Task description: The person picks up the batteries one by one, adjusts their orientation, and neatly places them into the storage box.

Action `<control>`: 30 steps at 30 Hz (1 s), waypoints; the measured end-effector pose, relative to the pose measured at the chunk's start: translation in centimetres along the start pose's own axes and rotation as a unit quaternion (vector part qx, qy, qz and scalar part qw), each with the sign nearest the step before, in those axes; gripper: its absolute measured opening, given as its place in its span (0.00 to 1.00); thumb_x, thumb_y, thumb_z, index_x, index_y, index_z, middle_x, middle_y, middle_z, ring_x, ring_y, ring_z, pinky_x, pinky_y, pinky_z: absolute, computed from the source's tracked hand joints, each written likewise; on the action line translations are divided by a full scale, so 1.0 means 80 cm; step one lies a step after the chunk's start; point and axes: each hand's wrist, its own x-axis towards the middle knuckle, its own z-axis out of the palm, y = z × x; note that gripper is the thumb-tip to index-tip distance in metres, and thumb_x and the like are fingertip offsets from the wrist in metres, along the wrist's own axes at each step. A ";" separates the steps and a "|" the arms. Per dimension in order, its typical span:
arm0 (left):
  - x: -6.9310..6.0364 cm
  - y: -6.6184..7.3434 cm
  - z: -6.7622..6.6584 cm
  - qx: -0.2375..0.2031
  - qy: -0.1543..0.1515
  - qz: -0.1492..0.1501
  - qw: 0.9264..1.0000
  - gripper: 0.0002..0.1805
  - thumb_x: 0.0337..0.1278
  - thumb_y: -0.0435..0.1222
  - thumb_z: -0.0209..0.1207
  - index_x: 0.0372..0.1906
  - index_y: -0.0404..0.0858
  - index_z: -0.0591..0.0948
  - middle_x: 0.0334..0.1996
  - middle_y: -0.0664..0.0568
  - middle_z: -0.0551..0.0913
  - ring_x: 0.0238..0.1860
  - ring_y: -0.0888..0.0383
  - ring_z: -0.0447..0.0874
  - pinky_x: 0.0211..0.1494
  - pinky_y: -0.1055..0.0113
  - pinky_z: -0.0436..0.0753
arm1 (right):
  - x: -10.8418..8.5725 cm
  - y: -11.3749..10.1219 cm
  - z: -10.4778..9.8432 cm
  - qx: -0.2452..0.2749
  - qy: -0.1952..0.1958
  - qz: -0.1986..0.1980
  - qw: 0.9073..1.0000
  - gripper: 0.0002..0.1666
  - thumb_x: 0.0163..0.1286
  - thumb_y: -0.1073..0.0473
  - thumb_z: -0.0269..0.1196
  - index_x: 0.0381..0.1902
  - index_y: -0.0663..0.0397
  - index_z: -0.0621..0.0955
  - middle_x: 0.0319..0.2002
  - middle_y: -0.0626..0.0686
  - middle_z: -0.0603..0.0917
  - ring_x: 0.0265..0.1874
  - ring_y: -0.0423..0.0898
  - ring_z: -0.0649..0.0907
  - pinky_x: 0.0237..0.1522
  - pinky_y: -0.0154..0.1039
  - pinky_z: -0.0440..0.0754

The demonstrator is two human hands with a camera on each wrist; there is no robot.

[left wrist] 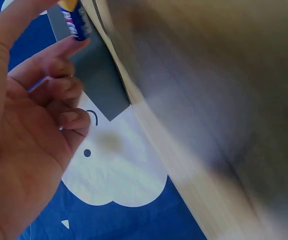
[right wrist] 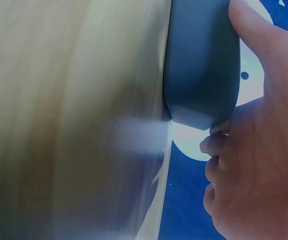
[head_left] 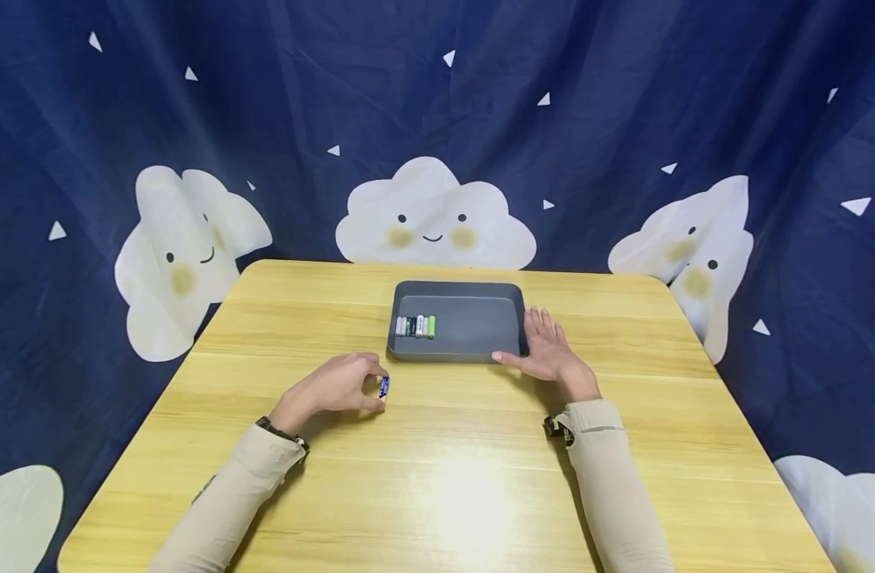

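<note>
My left hand (head_left: 337, 383) pinches a blue battery (head_left: 384, 387) between thumb and index finger, to the front left of a dark grey tray (head_left: 473, 350). In the left wrist view, the battery (left wrist: 76, 21) shows a yellow end, and the other fingers are bent beside it. Several batteries (head_left: 414, 327) lie side by side along the tray's left end, among them white, dark and bright green ones. At the tray's front right corner rests my right hand (head_left: 548, 354), thumb on the front rim and straight fingers along the right side. In the right wrist view, the thumb touches the tray (right wrist: 201, 60).
The tray stands on a light wooden table (head_left: 408, 477), toward its far edge. Behind the table hangs a dark blue curtain (head_left: 301, 95) printed with white clouds and small triangles. A bright glare spot lies on the near part of the tabletop.
</note>
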 end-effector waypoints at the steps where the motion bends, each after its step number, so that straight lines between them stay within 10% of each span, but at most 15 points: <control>1: 0.002 -0.001 -0.001 -0.003 0.005 0.001 1.000 0.27 0.49 0.52 0.76 0.53 0.42 0.89 0.31 0.53 0.76 0.30 0.62 0.67 0.32 0.68 0.67 | 0.000 0.000 0.000 0.000 0.001 0.000 1.000 0.73 0.67 0.20 0.54 0.82 0.67 0.38 0.84 0.66 0.36 0.84 0.64 0.36 0.82 0.62 0.34; 20: 0.055 -0.011 -0.025 -0.119 0.104 0.017 0.987 0.32 0.51 0.51 0.75 0.60 0.38 0.86 0.59 0.44 0.87 0.60 0.45 0.85 0.64 0.48 0.81 | 0.000 0.002 0.003 0.001 0.008 -0.006 1.000 0.73 0.67 0.20 0.54 0.82 0.69 0.39 0.83 0.67 0.37 0.83 0.66 0.38 0.81 0.64 0.35; 30: 0.095 -0.015 -0.032 -0.174 0.113 0.019 0.978 0.31 0.52 0.48 0.75 0.59 0.37 0.86 0.38 0.41 0.85 0.39 0.42 0.81 0.37 0.65 0.76 | 0.000 0.001 0.003 0.006 0.007 -0.003 1.000 0.74 0.66 0.19 0.54 0.82 0.68 0.38 0.83 0.66 0.36 0.83 0.65 0.37 0.81 0.64 0.34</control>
